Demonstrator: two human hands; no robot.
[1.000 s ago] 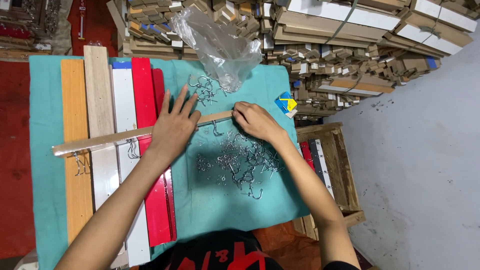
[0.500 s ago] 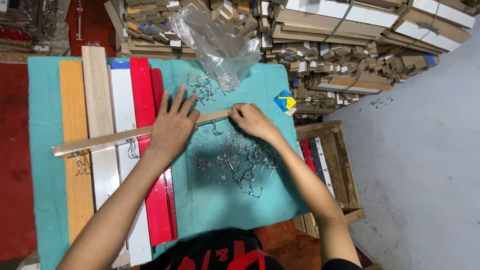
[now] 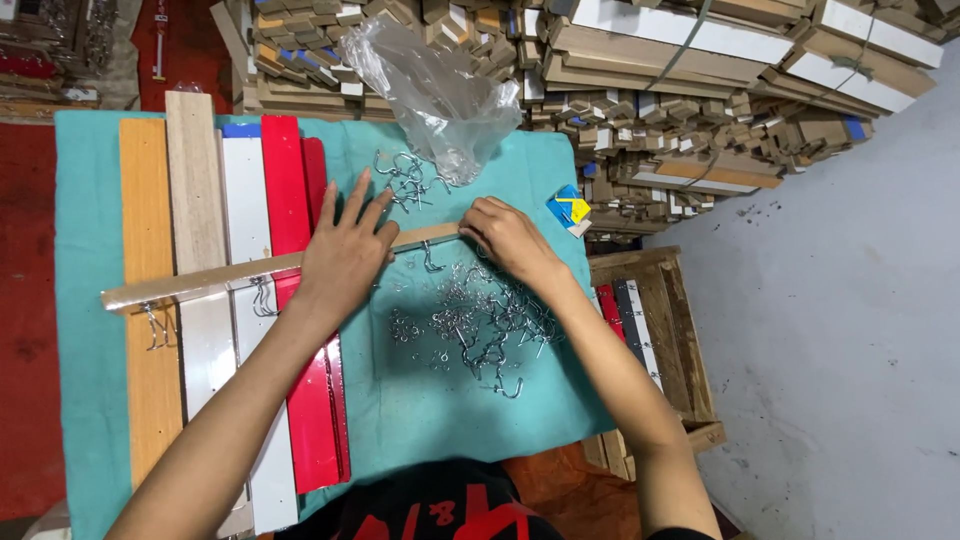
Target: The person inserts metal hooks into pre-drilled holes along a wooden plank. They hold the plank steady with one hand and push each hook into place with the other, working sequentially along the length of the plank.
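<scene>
A long pale wooden strip (image 3: 220, 275) lies across the teal cloth (image 3: 420, 400), with metal hooks hanging from it. My left hand (image 3: 345, 250) presses flat on the strip's middle, fingers spread. My right hand (image 3: 510, 238) is curled at the strip's right end, its fingers pinching near a small metal hook (image 3: 432, 262); the grip itself is hidden. A pile of loose metal hooks (image 3: 480, 325) lies on the cloth just below my right hand. More hooks (image 3: 405, 180) lie beside a clear plastic bag (image 3: 440, 90).
Orange, pale wood, white and red boards (image 3: 290, 200) lie side by side under the strip on the left. Stacks of wooden strips (image 3: 680, 90) fill the back. A wooden crate (image 3: 660, 330) stands right of the table, above a grey floor (image 3: 850, 350).
Both hands stay in nearly the same place on the strip. My right hand has shifted slightly at the strip's right end.
</scene>
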